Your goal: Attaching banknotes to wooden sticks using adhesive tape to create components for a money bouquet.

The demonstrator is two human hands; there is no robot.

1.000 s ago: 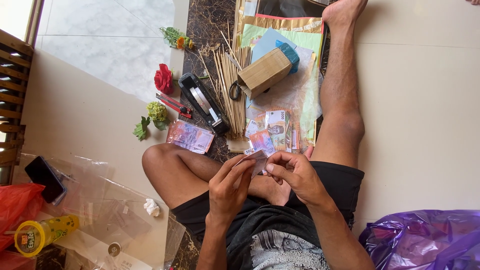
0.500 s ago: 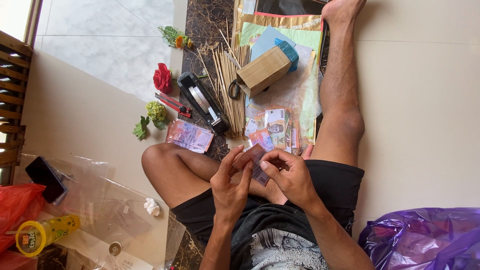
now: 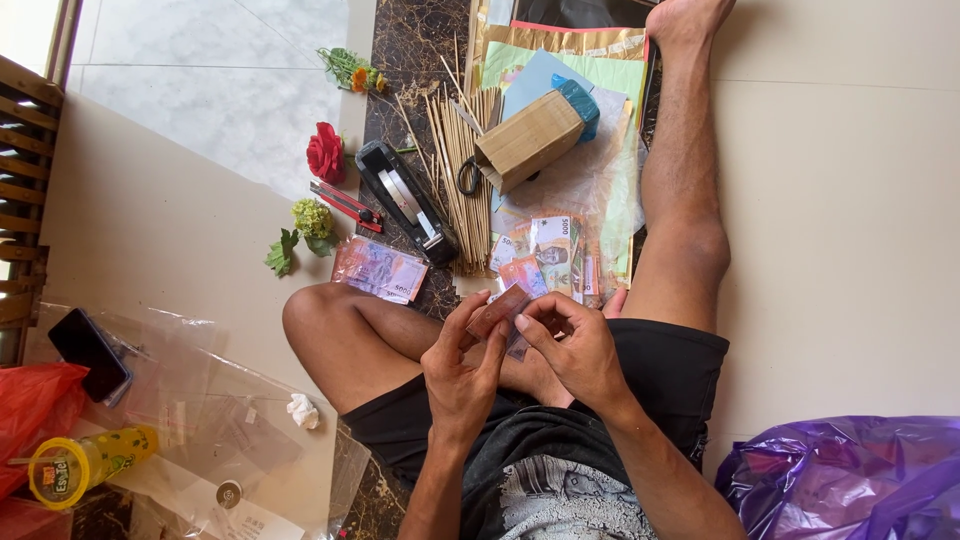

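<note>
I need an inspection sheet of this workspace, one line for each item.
Surface: pale floor with a dark marble strip.
Job's things: folded banknote held by both hands; more banknotes beyond it.
Clutter: skewers, cardboard box, tape dispenser, red rose, phone, purple bag.
Grippers: left hand and right hand pinch the banknote.
Cables: nothing seen.
Surroundings: wooden slats at the left.

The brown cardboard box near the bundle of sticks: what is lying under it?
The brown cardboard box rests on a blue paper sheet and crinkled clear plastic film. A teal object pokes out behind it, and black scissor handles show at its corner. The blades are covered.
</note>
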